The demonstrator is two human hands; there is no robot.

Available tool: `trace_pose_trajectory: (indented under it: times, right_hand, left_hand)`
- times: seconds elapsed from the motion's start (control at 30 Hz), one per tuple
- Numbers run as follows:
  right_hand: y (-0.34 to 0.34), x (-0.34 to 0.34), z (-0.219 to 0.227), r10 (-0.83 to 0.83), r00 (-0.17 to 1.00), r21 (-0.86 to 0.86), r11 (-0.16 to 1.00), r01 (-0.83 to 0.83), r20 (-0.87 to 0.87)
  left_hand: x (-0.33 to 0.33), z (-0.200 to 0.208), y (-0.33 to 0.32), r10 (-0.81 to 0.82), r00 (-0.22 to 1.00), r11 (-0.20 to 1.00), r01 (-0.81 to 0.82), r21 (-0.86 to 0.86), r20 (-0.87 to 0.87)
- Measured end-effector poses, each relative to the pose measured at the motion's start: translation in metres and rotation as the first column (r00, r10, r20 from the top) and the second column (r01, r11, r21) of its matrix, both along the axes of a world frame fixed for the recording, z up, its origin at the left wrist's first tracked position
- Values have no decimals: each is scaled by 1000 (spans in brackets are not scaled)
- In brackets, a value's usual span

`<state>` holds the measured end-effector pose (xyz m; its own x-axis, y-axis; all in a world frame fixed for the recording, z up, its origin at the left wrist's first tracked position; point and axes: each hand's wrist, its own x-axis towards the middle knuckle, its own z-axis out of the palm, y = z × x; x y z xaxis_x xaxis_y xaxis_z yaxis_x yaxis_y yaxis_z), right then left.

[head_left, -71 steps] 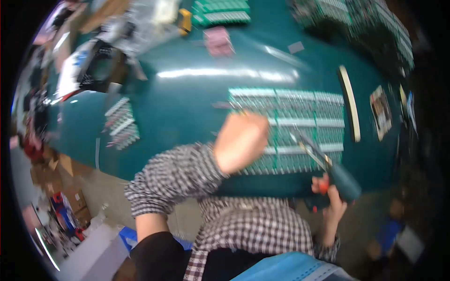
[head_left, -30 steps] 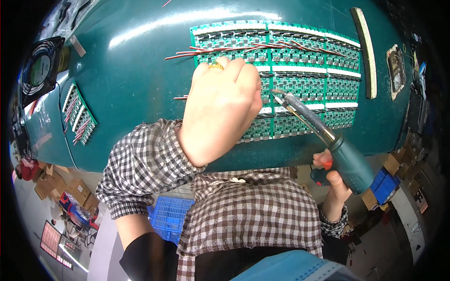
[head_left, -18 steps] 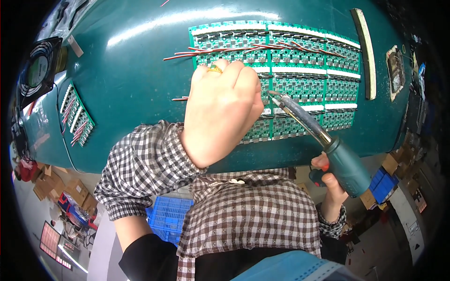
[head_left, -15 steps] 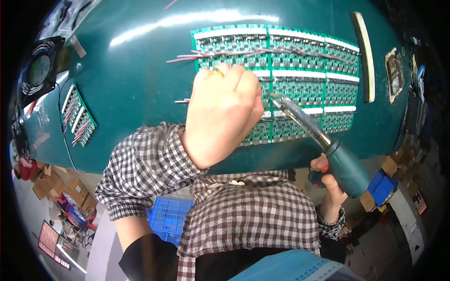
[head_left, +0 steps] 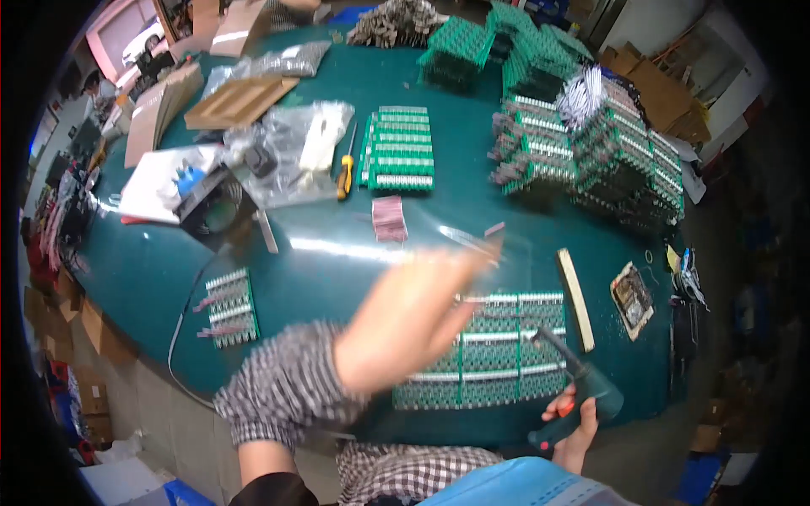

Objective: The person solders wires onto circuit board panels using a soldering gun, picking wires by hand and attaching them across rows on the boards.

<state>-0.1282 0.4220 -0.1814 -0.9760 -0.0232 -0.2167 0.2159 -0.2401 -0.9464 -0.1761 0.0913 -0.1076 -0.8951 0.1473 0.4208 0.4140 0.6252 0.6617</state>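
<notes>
My left hand (head_left: pixel 405 316) is smeared by motion above the left part of a green circuit board panel (head_left: pixel 498 350). Its fingers point up and right, and whether they hold anything is unclear. A short pinkish strip (head_left: pixel 494 228) shows just beyond the fingertips. My right hand (head_left: pixel 580 428) is closed round the handle of a dark green soldering iron (head_left: pixel 597 390), whose tip slants up-left over the panel's right part. Farther off lies a small bundle of pink wires (head_left: pixel 389 219). Part of the panel is hidden behind my left hand.
A small wired board (head_left: pixel 230 308) and a black fan (head_left: pixel 218 207) lie left. Beyond are a screwdriver (head_left: pixel 345 173) and stacked green boards (head_left: pixel 403 148). Tall board stacks (head_left: pixel 591 160) stand at the far right. A pale bar (head_left: pixel 575 299) and a stained soldering pad (head_left: pixel 632 301) lie right.
The view has tilted up, showing more of the far table. My left hand has lifted from the panel and moved away from me. My right hand still holds the soldering iron.
</notes>
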Motion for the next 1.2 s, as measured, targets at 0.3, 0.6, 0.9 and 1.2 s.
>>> trace_pose_trajectory:
  times: [0.3,0.6,0.9,1.2]
  right_hand:
    - [13,5,3,23,993,-47,998,-29,-113]
    - [16,7,-11,126,992,-109,986,-128,-28]
    - [16,7,-8,209,978,-54,976,-210,-28]
    - [13,4,-6,224,975,-30,974,-224,6]
  left_hand:
    - [-120,118,-16,88,996,985,-91,-145,-27]
    - [6,-55,7,92,987,995,-97,29,133]
    - [36,-84,35,41,967,976,14,-216,250]
    - [28,-100,38,68,953,959,19,-283,294]
